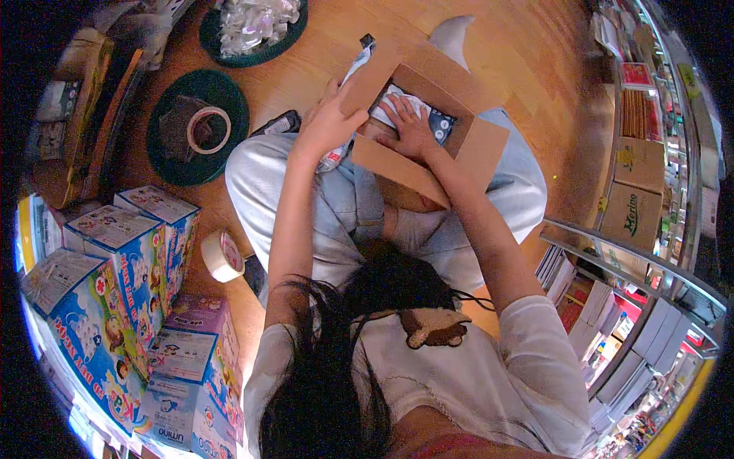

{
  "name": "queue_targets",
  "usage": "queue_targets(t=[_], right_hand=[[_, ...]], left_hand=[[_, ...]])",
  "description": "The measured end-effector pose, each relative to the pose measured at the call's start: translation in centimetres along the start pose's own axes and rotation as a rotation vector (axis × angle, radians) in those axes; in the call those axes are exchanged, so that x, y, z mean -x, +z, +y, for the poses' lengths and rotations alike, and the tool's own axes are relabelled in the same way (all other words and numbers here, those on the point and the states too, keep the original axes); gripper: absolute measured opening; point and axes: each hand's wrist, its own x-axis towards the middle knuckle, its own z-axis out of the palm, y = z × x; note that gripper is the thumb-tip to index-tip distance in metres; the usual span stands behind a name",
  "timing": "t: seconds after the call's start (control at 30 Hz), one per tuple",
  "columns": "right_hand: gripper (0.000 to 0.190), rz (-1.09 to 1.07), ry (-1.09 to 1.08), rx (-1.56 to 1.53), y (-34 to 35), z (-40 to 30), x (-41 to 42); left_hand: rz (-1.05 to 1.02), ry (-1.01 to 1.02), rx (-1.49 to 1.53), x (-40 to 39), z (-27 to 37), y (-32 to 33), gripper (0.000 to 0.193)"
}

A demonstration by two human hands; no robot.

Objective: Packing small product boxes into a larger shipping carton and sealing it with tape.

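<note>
An open cardboard box [438,74] sits across my crossed legs, its flaps folded outward. At its left side, my left hand [334,119] grips the flap, with the thumb over the edge. A long, printed plastic packet [334,159] passes behind that hand; whether the fingers also hold it is unclear. My right hand [410,126] reaches inside the box, fingers spread and pressing on a white wrapped item [395,98]. Beside it inside the box is a dark blue printed package [441,125], partly hidden by the hand.
On the floor to the left are a green round stool [163,100] bearing a tape roll [192,131], another tape roll [221,261], and several printed cartons [109,327]. Clear plastic [258,23] fills a green tray. Shelves [625,229] with boxes line the right.
</note>
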Motion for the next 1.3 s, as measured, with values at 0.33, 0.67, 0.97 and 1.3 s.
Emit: queue_targets(t=[0.33, 0.67, 0.97, 1.3], right_hand=[[0.059, -0.317, 0.286, -0.236, -3.3, 0.9, 0.1], [0.093, -0.655, 0.420, 0.114, -2.9, -0.2, 0.5], [0.062, -0.284, 0.214, -0.124, -7.9, -0.3, 2.2], [0.038, 0.271, 0.143, -0.948, -25.9, -8.7, 7.5]], left_hand=[[0.061, 0.032, 0.020, 0.5, -0.8, 0.0, 0.063], [0.043, 0.065, 0.105, -0.2, -0.4, -0.4, 0.068], [0.575, 0.126, 0.422, 3.9, 3.3, -6.8, 0.072], [0.559, 0.381, 0.240, 7.0, 13.6, -5.8, 0.042]])
